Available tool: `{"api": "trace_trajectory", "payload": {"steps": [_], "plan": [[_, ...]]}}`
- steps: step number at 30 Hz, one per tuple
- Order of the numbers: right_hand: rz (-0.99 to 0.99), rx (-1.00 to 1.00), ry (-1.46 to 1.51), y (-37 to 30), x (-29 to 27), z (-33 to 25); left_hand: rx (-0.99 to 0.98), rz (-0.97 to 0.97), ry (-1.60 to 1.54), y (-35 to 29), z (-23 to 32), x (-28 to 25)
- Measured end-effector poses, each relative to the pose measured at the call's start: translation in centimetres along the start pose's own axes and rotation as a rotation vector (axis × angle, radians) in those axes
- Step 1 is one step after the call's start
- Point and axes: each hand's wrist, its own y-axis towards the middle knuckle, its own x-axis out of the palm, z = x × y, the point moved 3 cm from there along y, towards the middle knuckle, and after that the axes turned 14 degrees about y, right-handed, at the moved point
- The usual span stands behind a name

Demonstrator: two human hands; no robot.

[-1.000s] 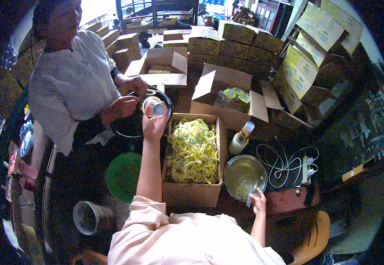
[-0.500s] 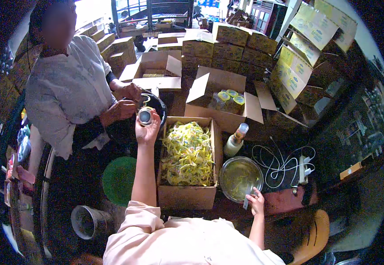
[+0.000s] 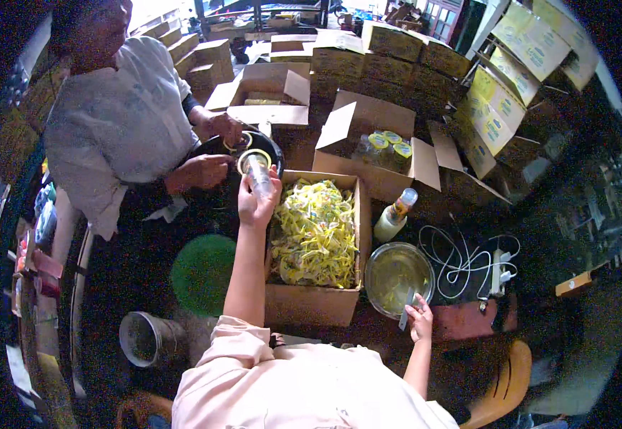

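Note:
My left hand [image 3: 258, 206] is raised at the far left corner of a cardboard box and closed round a clear plastic cup [image 3: 259, 176] with a yellowish ring at its far end. Thin yellow strips [image 3: 314, 232] are heaped in that box [image 3: 311, 307]. On the right, my right hand [image 3: 420, 319] grips a flat grey blade [image 3: 407, 313]; whether it is a knife or a scraper I cannot tell. The blade lies across the near rim of a round clear bowl [image 3: 390, 259], which holds some yellowish bits. Close beyond the cup are another person's hands [image 3: 211, 171], over a black tub [image 3: 275, 152].
A bottle [image 3: 392, 220] of pale liquid stands behind the bowl. White cable [image 3: 454, 268] and a power strip [image 3: 499, 272] lie to the right. An open carton [image 3: 368, 168] holds yellow-lidded cups. A green round thing [image 3: 207, 275] and a pale bucket [image 3: 143, 339] are at left.
The cup in my left hand has tipped, so its clear side shows now instead of its round end. My right hand keeps the grey blade at the bowl's rim. The whole view has shifted slightly.

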Motion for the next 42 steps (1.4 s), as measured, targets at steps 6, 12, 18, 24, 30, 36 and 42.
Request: {"api": "trace_trajectory", "payload": {"steps": [6,12,18,24,30,36,42], "plan": [[-0.069,0.01,0.064,0.3,-0.1,0.4,-0.045,0.042,-0.032,-0.9,-0.3,-2.6],[-0.048,0.121,0.238,0.2,-0.8,0.6,0.101,0.094,0.155,-1.2,-1.8,0.4],[0.052,0.238,0.28,2.3,-4.7,1.9,0.076,0.093,0.56,-1.6,-7.5,1.8],[-0.055,0.218,0.234,2.5,-3.6,0.4,0.072,0.22,1.422,1.3,-12.1,2.4],[-0.122,0.23,0.03,3.0,-4.1,-0.7,0.598,-0.068,2.474,4.6,-16.6,5.9],[-0.207,0.254,0.058,3.7,-4.5,-1.5,0.715,-0.314,2.625,11.5,-21.8,5.3],[-0.252,0.211,0.01,5.0,-4.8,-2.4,0.056,-0.271,2.884,16.0,-26.2,2.9]]}}
